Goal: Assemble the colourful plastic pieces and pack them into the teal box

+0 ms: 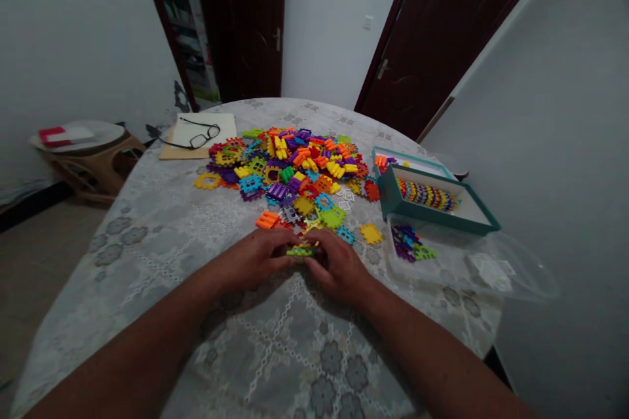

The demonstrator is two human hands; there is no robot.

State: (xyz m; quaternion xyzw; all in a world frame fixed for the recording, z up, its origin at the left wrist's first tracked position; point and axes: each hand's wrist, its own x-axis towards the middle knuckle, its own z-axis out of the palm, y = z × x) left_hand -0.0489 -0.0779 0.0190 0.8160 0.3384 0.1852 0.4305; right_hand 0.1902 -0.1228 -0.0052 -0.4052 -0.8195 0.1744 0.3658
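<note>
My left hand (258, 256) and my right hand (338, 266) meet at the table's near middle, fingers curled around a small stack of plastic interlocking tiles (301, 250), green and yellow at the top. Both hands press on it from either side. Just beyond lies a big pile of colourful tiles (289, 167) in orange, purple, yellow, green and blue. An orange piece (267, 220) and a yellow tile (371, 233) lie loose close to my hands.
A teal box (432, 200) with a row of joined tiles stands at the right, its lid (410, 160) behind it. A clear plastic tray (472, 262) holds a few tiles. Glasses (196, 137) rest on paper at the back left. A stool (93, 157) stands left of the round table (162, 236).
</note>
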